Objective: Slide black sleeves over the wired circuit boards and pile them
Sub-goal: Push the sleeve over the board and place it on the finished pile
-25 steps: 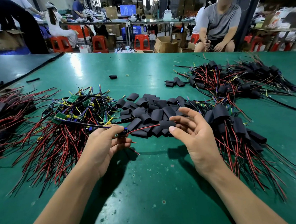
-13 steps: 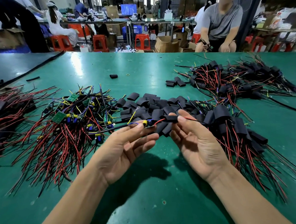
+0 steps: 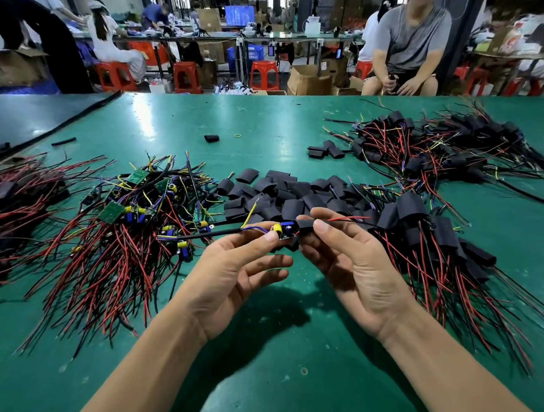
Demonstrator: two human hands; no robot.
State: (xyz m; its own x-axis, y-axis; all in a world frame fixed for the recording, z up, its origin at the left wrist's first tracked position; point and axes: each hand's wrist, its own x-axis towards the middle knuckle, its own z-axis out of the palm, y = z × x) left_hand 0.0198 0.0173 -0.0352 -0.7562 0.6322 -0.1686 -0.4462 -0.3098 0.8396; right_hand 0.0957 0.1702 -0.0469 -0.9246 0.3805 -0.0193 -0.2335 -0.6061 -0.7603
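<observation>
My left hand (image 3: 236, 269) pinches a wired circuit board (image 3: 283, 230) with yellow and blue parts, palm up above the green table (image 3: 274, 350). My right hand (image 3: 348, 258) pinches a black sleeve (image 3: 305, 224) at the board's right end, and red and black wires stick out of it to the right. Behind my hands lies a heap of loose black sleeves (image 3: 282, 192). A pile of bare boards with red and black wires (image 3: 130, 228) spreads at the left. Sleeved boards are piled at the right (image 3: 433, 236).
A second pile of sleeved boards (image 3: 437, 149) lies at the far right, and more wired parts (image 3: 3, 205) at the left edge. One stray sleeve (image 3: 212, 138) sits further back. A seated person (image 3: 410, 45) is beyond the table's far edge.
My left hand lifted a board out of the left pile and brought it to the middle. My right hand picked up a sleeve and now holds it at the board's right end.
</observation>
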